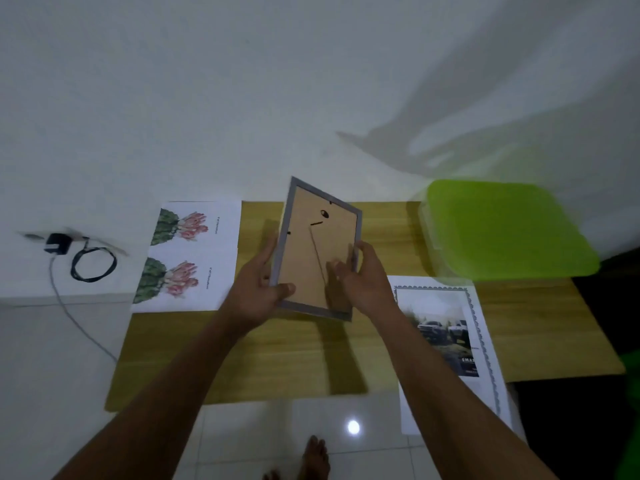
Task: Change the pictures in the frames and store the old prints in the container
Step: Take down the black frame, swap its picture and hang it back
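Note:
A grey picture frame point(317, 237) is held above the low wooden table point(277, 362), its brown back panel facing me and tilted. My left hand point(258, 292) grips its lower left corner, thumb on the back. My right hand point(362, 278) holds the right edge, fingers resting on the backing near the stand. A sheet with two cactus-flower prints point(188, 258) lies at the table's left end. A print of two trucks with a patterned border point(446, 337) lies at the right. The container with a green lid point(505, 230) stands at the back right.
A black charger with a coiled cable point(83, 258) lies on the white floor at the left, its grey lead running toward me. A white wall rises behind the table. My bare foot point(313, 459) shows on the tiles below.

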Motion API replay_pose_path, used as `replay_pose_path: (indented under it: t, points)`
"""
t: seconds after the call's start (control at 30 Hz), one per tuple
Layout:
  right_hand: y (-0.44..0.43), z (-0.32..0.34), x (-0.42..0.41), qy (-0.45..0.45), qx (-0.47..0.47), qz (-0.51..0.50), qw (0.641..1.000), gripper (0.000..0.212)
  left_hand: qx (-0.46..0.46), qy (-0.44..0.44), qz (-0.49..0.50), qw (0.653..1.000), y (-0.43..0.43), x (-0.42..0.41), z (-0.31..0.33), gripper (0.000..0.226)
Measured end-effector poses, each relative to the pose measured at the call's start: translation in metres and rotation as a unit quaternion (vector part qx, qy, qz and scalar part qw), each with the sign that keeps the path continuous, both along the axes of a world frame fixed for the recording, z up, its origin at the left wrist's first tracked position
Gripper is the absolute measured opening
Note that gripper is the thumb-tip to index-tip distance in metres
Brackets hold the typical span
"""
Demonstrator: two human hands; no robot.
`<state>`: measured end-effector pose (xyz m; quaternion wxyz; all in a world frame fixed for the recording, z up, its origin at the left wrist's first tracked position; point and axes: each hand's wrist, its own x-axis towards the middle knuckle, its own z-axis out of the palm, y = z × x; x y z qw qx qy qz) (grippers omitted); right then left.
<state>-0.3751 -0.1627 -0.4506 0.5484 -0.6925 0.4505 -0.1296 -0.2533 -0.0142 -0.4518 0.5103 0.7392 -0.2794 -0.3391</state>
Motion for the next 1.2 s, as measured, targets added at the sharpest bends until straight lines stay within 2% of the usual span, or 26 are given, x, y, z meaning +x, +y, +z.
replay_pose_path:
  t: [0.1,0.2,0.3,0.4,0.47,0.53,0.6,0.67,0.73,0.83,0.9,1.03,1.2]
  points:
    - [0.011,0.028,0.018,-0.014,-0.015,-0.015,1.000,0.057,0.028,-0.178,-0.027,0.983,0.000,-0.018,0.018,0.088]
    - [0.020,0.054,0.026,-0.036,-0.007,-0.035,0.999,0.067,0.023,-0.258,-0.072,0.963,0.001,-0.037,0.033,0.089]
    - [0.024,0.069,0.021,-0.069,0.007,-0.092,0.993,0.050,0.051,-0.301,-0.088,0.948,0.003,-0.052,0.046,0.090]
    - [0.029,0.081,0.006,-0.085,-0.018,-0.120,0.989,0.028,0.032,-0.342,-0.098,0.934,0.007,-0.065,0.048,0.081]
    - [0.030,0.088,-0.006,-0.090,-0.058,-0.135,0.985,0.020,0.006,-0.322,-0.091,0.942,0.011,-0.073,0.049,0.078]
    - [0.030,0.095,-0.020,-0.109,-0.064,-0.152,0.980,0.015,-0.012,-0.293,-0.076,0.953,0.015,-0.075,0.053,0.073]
    - [0.030,0.101,-0.034,-0.132,-0.057,-0.155,0.977,0.010,-0.036,-0.304,-0.032,0.951,0.017,-0.068,0.063,0.060]
    - [0.029,0.108,-0.047,-0.143,-0.039,-0.146,0.978,0.017,-0.050,-0.339,0.049,0.938,0.015,-0.050,0.076,0.051]
    - [0.027,0.116,-0.056,-0.162,-0.029,-0.132,0.977,0.030,-0.034,-0.314,0.104,0.943,0.011,-0.030,0.097,0.053]
    - [0.021,0.135,-0.067,-0.204,-0.021,-0.120,0.971,0.030,-0.048,-0.128,0.042,0.990,0.008,-0.011,0.131,0.062]
    - [0.017,0.153,-0.074,-0.230,-0.020,-0.102,0.968,0.034,-0.079,-0.047,-0.027,0.995,0.011,-0.006,0.153,0.067]
    - [-0.002,0.195,-0.079,-0.269,-0.037,-0.066,0.960,0.046,-0.129,-0.026,-0.072,0.989,0.010,-0.005,0.193,0.070]
    - [-0.046,0.258,-0.063,-0.319,-0.096,0.028,0.942,0.064,-0.198,-0.086,-0.045,0.975,-0.016,0.000,0.254,0.072]
